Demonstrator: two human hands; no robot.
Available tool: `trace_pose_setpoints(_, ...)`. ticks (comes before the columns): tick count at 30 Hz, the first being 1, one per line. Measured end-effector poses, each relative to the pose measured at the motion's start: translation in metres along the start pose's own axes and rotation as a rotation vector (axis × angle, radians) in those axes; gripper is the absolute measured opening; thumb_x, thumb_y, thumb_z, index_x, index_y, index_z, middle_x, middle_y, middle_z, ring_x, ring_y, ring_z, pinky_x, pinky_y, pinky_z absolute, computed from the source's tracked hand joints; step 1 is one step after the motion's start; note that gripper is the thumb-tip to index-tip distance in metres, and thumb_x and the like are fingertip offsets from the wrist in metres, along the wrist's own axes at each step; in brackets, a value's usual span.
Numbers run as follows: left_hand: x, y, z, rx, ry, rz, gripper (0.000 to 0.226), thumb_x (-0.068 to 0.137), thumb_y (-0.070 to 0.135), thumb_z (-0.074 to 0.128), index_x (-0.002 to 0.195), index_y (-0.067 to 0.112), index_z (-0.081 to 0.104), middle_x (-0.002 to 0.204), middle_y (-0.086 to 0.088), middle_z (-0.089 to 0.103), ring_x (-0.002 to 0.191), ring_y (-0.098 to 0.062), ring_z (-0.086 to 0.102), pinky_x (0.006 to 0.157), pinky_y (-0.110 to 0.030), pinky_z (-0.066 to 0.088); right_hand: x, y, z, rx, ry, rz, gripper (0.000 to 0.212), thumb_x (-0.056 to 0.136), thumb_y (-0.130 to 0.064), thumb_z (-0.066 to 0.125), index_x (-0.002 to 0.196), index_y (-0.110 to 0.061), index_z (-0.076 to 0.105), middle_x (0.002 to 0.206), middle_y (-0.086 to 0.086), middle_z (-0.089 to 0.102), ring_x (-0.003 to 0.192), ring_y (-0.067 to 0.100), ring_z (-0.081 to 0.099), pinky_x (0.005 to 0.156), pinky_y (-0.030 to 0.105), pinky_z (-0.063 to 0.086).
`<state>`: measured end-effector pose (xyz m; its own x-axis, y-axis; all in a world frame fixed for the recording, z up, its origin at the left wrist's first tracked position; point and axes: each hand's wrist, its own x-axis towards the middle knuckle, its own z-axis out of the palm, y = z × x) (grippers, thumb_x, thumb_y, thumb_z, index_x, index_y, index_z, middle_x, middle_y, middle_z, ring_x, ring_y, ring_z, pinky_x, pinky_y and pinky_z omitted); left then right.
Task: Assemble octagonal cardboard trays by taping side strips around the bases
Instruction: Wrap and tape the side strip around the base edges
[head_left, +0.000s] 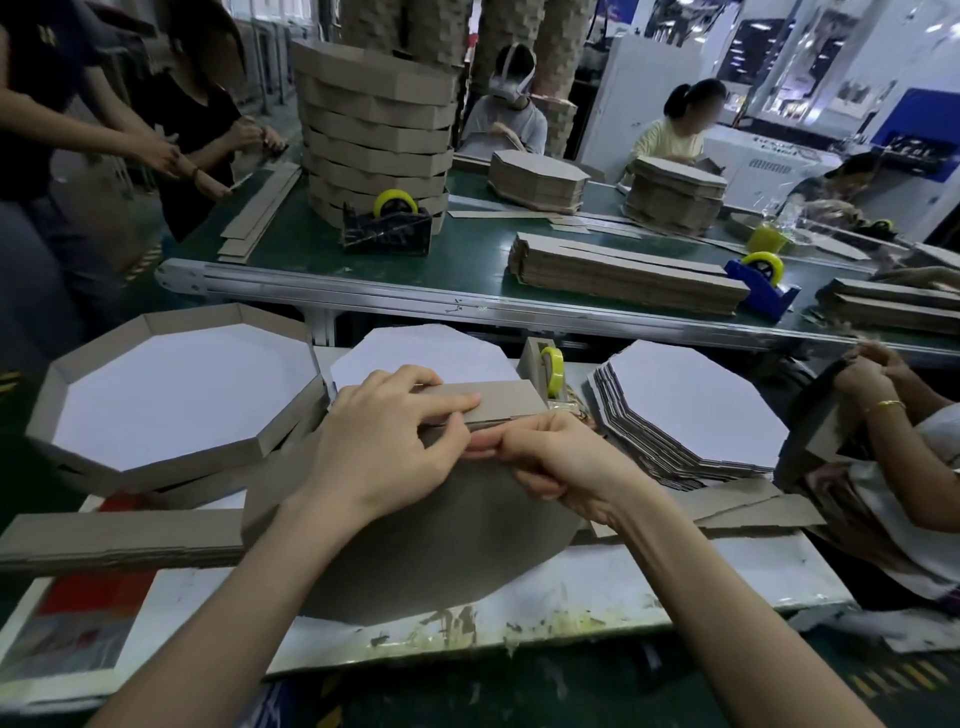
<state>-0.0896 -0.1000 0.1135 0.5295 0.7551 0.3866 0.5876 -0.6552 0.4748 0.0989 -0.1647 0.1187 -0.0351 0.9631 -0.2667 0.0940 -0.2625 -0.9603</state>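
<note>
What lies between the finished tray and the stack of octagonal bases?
In the head view: a single white base, a side strip held by the left hand, and a tape dispenser.

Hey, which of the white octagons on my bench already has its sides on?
The leftmost tray: a brown wall stands round its rim. The middle base and the right stack are flat, with no walls.

Bright, even overhead light, soft shadows, wide-angle bending at edges, slight blur throughout, background washed out
</note>
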Motion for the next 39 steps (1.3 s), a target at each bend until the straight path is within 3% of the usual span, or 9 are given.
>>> trace_pose_setpoints(8,0.001,0.004,0.013,-0.004,0.171,-0.038,0.039,0.079,0.07,0.048,0.097,0.047,0.074,0.1,0.014,0.066,0.09,-0.015,0.061,0.075,-0.034,0.047,0.002,-0.006,-0.007,-0.086,-0.049,-0.005,0.031,0.071,-0.009,0.049,0.071,-0.014,0.08,0.088,0.007,0.077,0.037,0.005,0.028,0.035,0.015,0.023)
trace_pose_setpoints(13,0.002,-0.002,0.014,0.09,0.168,0.004,0.037,0.077,0.066,0.055,0.103,0.045,0.073,0.1,0.014,0.067,0.087,-0.017,0.06,0.073,-0.033,0.046,-0.001,-0.003,-0.005,-0.385,-0.129,0.043,0.03,0.066,-0.011,0.044,0.05,-0.014,0.07,0.065,0.011,0.072,0.036,0.003,0.041,0.037,0.011,0.029)
trace_pose_setpoints(17,0.004,-0.003,0.011,0.132,0.122,0.045,0.046,0.077,0.069,0.049,0.108,0.043,0.071,0.096,0.017,0.063,0.087,-0.016,0.058,0.07,-0.032,0.044,-0.003,-0.014,-0.022,-0.149,-0.012,-0.098,0.026,0.066,-0.01,0.043,0.046,-0.016,0.057,0.054,0.013,0.063,0.033,0.007,0.03,0.036,0.015,0.021)
trace_pose_setpoints(20,0.004,-0.004,0.009,0.17,0.08,0.06,0.049,0.078,0.066,0.059,0.117,0.039,0.068,0.103,0.016,0.064,0.092,-0.017,0.058,0.072,-0.033,0.045,0.003,-0.026,-0.034,0.002,0.232,-0.319,0.026,0.072,-0.007,0.043,0.055,-0.014,0.06,0.06,0.009,0.065,0.039,0.013,0.037,0.042,0.022,0.021)
trace_pose_setpoints(22,0.003,-0.004,0.01,0.215,0.064,0.062,0.058,0.075,0.061,0.071,0.123,0.03,0.067,0.113,0.009,0.067,0.097,-0.021,0.061,0.075,-0.036,0.048,0.01,-0.025,-0.039,-0.187,0.397,-0.358,0.027,0.087,-0.002,0.047,0.078,-0.012,0.071,0.081,-0.001,0.073,0.064,0.015,0.056,0.052,0.017,0.042)
trace_pose_setpoints(25,0.0,-0.002,0.007,0.269,0.012,0.051,0.075,0.07,0.061,0.074,0.134,0.025,0.059,0.131,0.008,0.061,0.109,-0.022,0.06,0.084,-0.039,0.048,0.02,-0.013,-0.048,-0.499,0.28,-0.236,0.025,0.102,-0.023,0.052,0.122,-0.025,0.067,0.114,-0.021,0.065,0.102,-0.008,0.058,0.086,0.016,0.045)
trace_pose_setpoints(30,0.013,0.011,0.01,0.478,-0.078,0.08,0.098,0.071,0.081,0.048,0.151,0.028,0.027,0.145,0.01,0.045,0.135,-0.016,0.037,0.115,-0.052,0.016,0.025,0.003,-0.05,-0.472,0.197,-0.209,0.029,0.103,-0.037,0.046,0.12,-0.027,0.067,0.114,-0.017,0.067,0.106,-0.003,0.058,0.087,0.014,0.042)
trace_pose_setpoints(34,0.038,0.04,0.032,0.466,-0.154,0.093,0.098,0.077,0.084,0.037,0.151,0.023,0.018,0.136,0.003,0.05,0.126,-0.02,0.046,0.1,-0.041,0.035,0.022,0.002,-0.051,-0.502,0.183,-0.272,0.028,0.103,-0.036,0.048,0.113,-0.022,0.07,0.103,-0.01,0.071,0.097,0.005,0.062,0.082,0.014,0.046)
trace_pose_setpoints(39,0.036,0.033,0.03,0.52,-0.107,0.156,0.079,0.073,0.086,0.033,0.124,0.027,0.045,0.112,0.007,0.06,0.102,-0.017,0.059,0.074,-0.031,0.041,0.015,-0.001,-0.061,-0.496,0.137,-0.205,0.066,0.101,-0.05,0.038,0.091,0.014,0.051,0.08,0.015,0.047,0.079,0.021,0.044,0.083,0.045,0.041)
